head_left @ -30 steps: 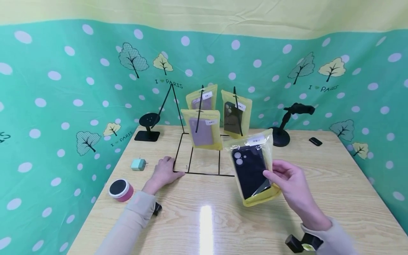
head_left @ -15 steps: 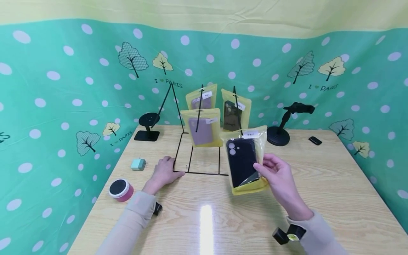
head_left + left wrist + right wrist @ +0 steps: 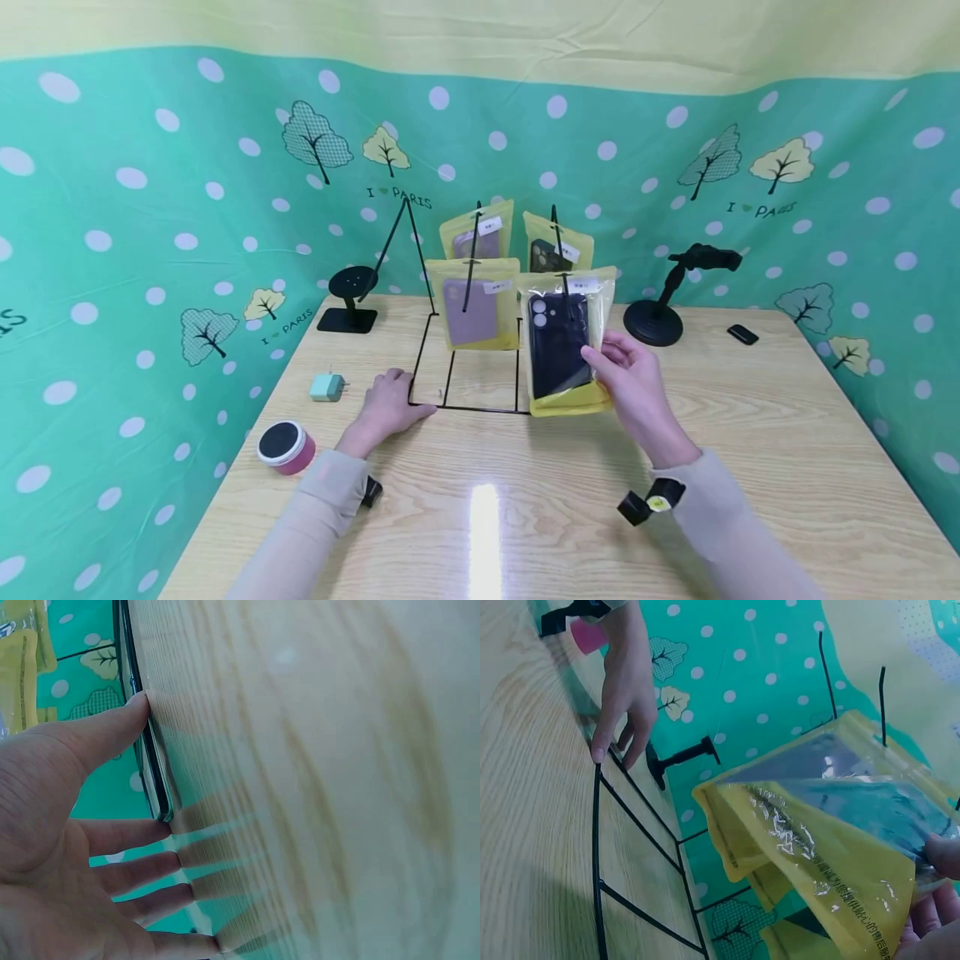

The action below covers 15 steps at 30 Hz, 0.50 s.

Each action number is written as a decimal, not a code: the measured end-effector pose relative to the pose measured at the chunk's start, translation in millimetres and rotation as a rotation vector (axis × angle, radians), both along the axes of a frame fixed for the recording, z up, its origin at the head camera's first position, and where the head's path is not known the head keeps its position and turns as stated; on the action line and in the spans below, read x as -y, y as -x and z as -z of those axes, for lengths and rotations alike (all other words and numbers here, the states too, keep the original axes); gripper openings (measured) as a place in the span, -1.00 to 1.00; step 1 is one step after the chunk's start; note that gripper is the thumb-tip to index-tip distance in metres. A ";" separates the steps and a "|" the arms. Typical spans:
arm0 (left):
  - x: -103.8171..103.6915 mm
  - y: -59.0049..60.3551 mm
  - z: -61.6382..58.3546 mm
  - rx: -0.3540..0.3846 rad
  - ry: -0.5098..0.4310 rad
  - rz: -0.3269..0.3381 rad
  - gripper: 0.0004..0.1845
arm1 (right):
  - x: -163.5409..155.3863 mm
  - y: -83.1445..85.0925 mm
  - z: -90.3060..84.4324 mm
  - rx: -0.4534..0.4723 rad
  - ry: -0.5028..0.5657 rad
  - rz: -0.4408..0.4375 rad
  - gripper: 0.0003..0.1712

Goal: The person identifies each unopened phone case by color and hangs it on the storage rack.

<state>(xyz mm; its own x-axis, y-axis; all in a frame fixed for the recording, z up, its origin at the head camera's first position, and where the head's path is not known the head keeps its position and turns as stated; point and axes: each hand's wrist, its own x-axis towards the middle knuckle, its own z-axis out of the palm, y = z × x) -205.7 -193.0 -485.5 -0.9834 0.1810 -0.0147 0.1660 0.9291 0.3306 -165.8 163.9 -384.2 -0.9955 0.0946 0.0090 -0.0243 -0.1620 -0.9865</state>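
Toward the desk's (image 3: 750, 433) left edge, the left grip (image 3: 386, 408) rests flat and relaxed on the wire rack's (image 3: 480, 408) base corner. Rightward, the right grip (image 3: 633, 392) pinches the yellow case pouch (image 3: 566, 342), now raised upright against the rack's front right peg instead of tilted nearer the front edge.

Looks like a staged demo/recording setup, styled as a small phone-accessory shop display. Wooden table (image 3: 750, 433) w/ polka-dot tree-print cloth backdrop (image 3: 150, 208) hung on all sides. Black wire display rack (image 3: 480, 358) holds packaged phone cases (image 3: 474, 304); black phone stands (image 3: 348, 300) & a charger plug (image 3: 327, 387) sit nearby.
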 end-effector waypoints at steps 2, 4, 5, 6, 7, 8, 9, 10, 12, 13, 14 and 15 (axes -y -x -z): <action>0.1 -0.1 0.5 0.001 0.003 0.000 -0.15 | 1.7 7.4 1.3 -0.002 0.005 0.017 -0.65; 0.2 -0.3 0.6 0.000 0.002 -0.001 -0.15 | 3.0 14.6 2.5 -0.006 0.006 0.024 -0.67; 0.2 -0.4 0.5 -0.001 0.001 -0.001 -0.15 | 3.3 17.9 3.3 -0.010 0.000 0.027 -0.68; 0.2 -0.3 0.4 -0.002 0.001 -0.002 -0.15 | 3.5 21.0 4.2 -0.013 -0.013 0.026 -0.68; 0.2 -0.3 0.4 -0.003 0.001 -0.003 -0.15 | 3.4 23.9 5.0 -0.015 -0.029 0.024 -0.67; 0.2 -0.2 0.4 -0.003 0.001 -0.004 -0.15 | 3.0 26.5 6.1 -0.013 -0.052 0.019 -0.64; 0.2 -0.1 0.5 -0.004 -0.001 -0.004 -0.15 | 2.7 29.0 6.9 -0.011 -0.072 0.015 -0.62; 0.1 0.1 0.6 -0.003 -0.002 -0.004 -0.14 | 2.3 31.1 7.8 -0.008 -0.094 0.012 -0.58; 0.2 0.6 1.3 -0.003 0.001 -0.004 -0.14 | 1.2 35.6 9.6 -0.004 -0.126 0.002 -0.50; 0.2 0.7 1.5 -0.002 0.001 -0.003 -0.14 | 0.5 37.6 10.3 -0.001 -0.148 -0.002 -0.46; 0.4 0.8 1.6 -0.002 0.000 -0.004 -0.14 | 0.0 39.5 11.0 0.002 -0.168 -0.006 -0.43; 0.5 0.7 1.7 -0.001 0.000 -0.003 -0.14 | -0.6 41.7 11.8 0.002 -0.181 -0.006 -0.41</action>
<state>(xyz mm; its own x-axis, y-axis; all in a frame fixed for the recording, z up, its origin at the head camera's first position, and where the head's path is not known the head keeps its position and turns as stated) -206.4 -193.6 -487.2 -0.9840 0.1776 -0.0137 0.1632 0.9298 0.3300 -207.5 164.5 -396.0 -0.9961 0.0855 0.0232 -0.0217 0.0184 -0.9996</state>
